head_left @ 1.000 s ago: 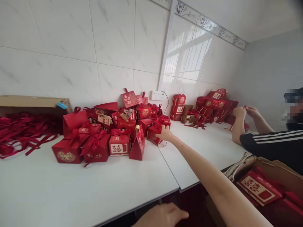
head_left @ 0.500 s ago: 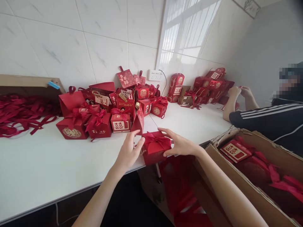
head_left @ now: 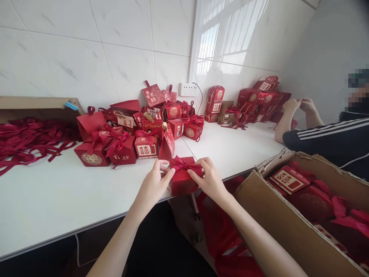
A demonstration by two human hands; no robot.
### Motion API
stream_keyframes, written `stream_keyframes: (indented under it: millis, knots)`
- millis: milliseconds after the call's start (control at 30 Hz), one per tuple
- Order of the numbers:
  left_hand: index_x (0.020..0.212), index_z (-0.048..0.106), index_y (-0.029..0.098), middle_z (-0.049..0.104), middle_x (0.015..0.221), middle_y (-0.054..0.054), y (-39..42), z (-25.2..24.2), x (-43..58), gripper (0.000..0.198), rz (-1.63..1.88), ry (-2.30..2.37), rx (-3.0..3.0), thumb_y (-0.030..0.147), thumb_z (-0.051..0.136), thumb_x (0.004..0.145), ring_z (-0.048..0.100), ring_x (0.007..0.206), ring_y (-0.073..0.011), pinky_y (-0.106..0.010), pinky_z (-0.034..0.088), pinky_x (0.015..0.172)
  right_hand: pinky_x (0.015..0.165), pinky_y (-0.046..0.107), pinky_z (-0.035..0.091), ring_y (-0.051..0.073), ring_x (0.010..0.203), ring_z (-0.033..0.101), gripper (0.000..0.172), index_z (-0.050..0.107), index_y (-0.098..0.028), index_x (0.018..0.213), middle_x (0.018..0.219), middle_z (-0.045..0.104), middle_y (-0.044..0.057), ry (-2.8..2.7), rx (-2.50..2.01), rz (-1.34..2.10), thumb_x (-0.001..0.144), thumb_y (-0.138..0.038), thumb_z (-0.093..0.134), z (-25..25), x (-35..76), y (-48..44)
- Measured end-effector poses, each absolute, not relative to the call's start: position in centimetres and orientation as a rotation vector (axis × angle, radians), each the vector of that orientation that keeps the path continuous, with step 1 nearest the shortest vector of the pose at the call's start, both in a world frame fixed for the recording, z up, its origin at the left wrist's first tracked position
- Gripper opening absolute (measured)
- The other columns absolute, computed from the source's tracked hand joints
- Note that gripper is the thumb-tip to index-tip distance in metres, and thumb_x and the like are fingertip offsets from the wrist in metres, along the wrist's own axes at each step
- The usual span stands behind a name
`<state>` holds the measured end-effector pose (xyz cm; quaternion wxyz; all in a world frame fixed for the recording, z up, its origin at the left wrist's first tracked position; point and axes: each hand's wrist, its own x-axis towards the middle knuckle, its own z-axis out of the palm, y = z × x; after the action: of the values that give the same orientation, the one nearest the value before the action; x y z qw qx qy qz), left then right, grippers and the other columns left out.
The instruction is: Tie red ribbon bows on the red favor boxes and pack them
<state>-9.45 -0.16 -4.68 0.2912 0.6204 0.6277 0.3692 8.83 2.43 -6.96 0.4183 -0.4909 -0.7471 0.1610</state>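
In the head view a red gift box sits at the front edge of the white table, with a red ribbon bow tied across its top. My left hand is at the box's left side, thumb and fingers closed on the left end of the bow. On the other side my right hand pinches the bow's right loop, its thumb lying over the lid. The fingertips behind the ribbon are partly hidden.
Finished-looking red gift boxes crowd the table beyond my hands. Loose red ribbons fill a carton at left. At right stands a cardboard box holding more gift boxes. A co-worker's hands are at the far right.
My right hand has gone from gripping the box's right side to pinching the bow from above. The left hand has closed on the ribbon. The box has shifted slightly left.
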Motion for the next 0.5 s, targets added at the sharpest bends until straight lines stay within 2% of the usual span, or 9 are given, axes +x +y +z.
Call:
stream_keyframes:
  millis: [100, 200, 333, 400, 500]
  knots:
    - [0.096, 0.054, 0.021, 0.064, 0.094, -0.004, 0.8, -4.6, -9.3, 0.034, 1.010, 1.642, 1.639, 0.050, 0.043, 0.082, 0.061, 0.086, -0.0192, -0.028, 0.045, 0.074, 0.060, 0.030, 0.048, 0.017, 0.071, 0.054, 0.020, 0.053, -0.019, 0.086, 0.090, 0.052, 0.006, -1.861, -1.252, 0.367, 0.084, -0.039, 0.050, -7.0, 8.5, 2.2]
    - [0.081, 0.055, 0.020, 0.064, 0.084, -0.002, 1.4, -4.5, -9.6, 0.037, 0.993, 1.646, 1.645, 0.054, 0.039, 0.083, 0.059, 0.079, -0.0189, -0.026, 0.043, 0.068, 0.058, 0.028, 0.046, 0.015, 0.066, 0.052, 0.024, 0.050, -0.020, 0.074, 0.079, 0.050, 0.003, -1.824, -1.228, 0.439, 0.086, -0.039, 0.043, -6.6, 8.5, 2.4]
    - [0.070, 0.050, 0.020, 0.059, 0.073, 0.000, 1.1, -4.1, -9.7, 0.031, 0.888, 1.694, 1.749, 0.047, 0.042, 0.082, 0.057, 0.071, -0.0177, -0.027, 0.041, 0.065, 0.054, 0.026, 0.043, 0.012, 0.056, 0.049, 0.033, 0.042, -0.020, 0.059, 0.065, 0.046, -0.001, -1.699, -1.256, 0.638, 0.085, -0.041, 0.042, -6.1, 8.6, 3.1]
    - [0.066, 0.048, 0.020, 0.058, 0.077, -0.001, 0.7, -3.7, -9.6, 0.030, 0.900, 1.712, 1.783, 0.045, 0.043, 0.081, 0.057, 0.074, -0.0180, -0.028, 0.042, 0.070, 0.047, 0.024, 0.040, 0.011, 0.049, 0.047, 0.033, 0.041, -0.020, 0.059, 0.060, 0.045, -0.003, -1.605, -1.273, 0.828, 0.083, -0.043, 0.044, -6.0, 8.6, 3.3]
    - [0.060, 0.049, 0.019, 0.059, 0.096, -0.004, -0.1, -3.6, -9.2, 0.033, 0.965, 1.650, 1.785, 0.044, 0.045, 0.081, 0.057, 0.092, -0.0204, -0.030, 0.043, 0.081, 0.040, 0.021, 0.038, 0.009, 0.043, 0.047, 0.030, 0.044, -0.019, 0.063, 0.055, 0.046, -0.004, -1.501, -1.284, 1.049, 0.080, -0.043, 0.048, -6.0, 8.4, 3.5]
